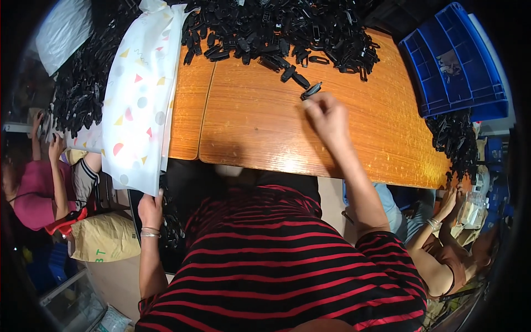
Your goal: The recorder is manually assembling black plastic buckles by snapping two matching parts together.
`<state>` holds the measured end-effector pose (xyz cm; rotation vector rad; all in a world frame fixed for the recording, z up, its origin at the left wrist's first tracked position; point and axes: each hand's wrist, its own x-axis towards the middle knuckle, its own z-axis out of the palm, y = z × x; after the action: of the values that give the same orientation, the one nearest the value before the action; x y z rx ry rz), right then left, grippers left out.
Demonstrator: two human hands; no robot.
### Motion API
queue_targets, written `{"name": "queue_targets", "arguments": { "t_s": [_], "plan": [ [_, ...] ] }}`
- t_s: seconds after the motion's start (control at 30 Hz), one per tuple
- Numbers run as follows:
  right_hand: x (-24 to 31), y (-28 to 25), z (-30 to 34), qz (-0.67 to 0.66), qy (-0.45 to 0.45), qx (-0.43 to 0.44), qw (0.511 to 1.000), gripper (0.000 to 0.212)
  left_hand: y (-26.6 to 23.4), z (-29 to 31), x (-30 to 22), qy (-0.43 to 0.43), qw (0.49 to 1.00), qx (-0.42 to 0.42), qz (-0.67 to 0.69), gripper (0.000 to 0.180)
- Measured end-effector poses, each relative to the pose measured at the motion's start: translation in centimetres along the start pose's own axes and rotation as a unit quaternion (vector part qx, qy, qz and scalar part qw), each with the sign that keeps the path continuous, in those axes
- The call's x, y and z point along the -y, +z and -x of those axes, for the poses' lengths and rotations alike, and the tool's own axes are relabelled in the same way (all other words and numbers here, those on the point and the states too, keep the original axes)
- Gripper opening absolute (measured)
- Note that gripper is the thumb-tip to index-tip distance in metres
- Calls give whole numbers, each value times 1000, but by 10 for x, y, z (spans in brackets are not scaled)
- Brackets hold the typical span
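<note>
My right hand [330, 117] is closed in a pinch over the wooden table, gripping a small black plastic clip [311, 91] by its near end. Just beyond it, a few loose black clips [295, 76] lie on the wood, close to a large heap of similar black parts [282, 30] at the far side. My left hand [150, 210] hangs low beside the table's front edge, at the lower end of a white sheet with coloured shapes [135, 105]. The sheet hides part of that hand's fingers, and what they hold, if anything, cannot be seen.
A blue plastic crate [456, 61] stands at the table's far right. A person in pink [41, 193] works by another black heap on the left; another person [448, 254] handles black parts at right. A tan sack [105, 238] stands on the floor at left.
</note>
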<state>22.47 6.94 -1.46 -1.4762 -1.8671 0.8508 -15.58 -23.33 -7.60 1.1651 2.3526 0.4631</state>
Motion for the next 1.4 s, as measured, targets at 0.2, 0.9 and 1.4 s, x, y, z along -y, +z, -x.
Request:
{"name": "queue_targets", "arguments": {
  "t_s": [0.2, 0.9, 1.4],
  "plan": [
    [-14, -4, -34, 210, -53, -97, 971, 42, -13, 12, -37, 102, 955, 187, -204, 27],
    [-10, -46, -40, -223, 95, 54, 969, 14, 99, -155, -351, 419, 900, -120, -25, 19],
    [7, -16, -10, 127, -158, 103, 974, 28, 71, -126, -318, 400, 911, -103, -14, 15]
  ]
}}
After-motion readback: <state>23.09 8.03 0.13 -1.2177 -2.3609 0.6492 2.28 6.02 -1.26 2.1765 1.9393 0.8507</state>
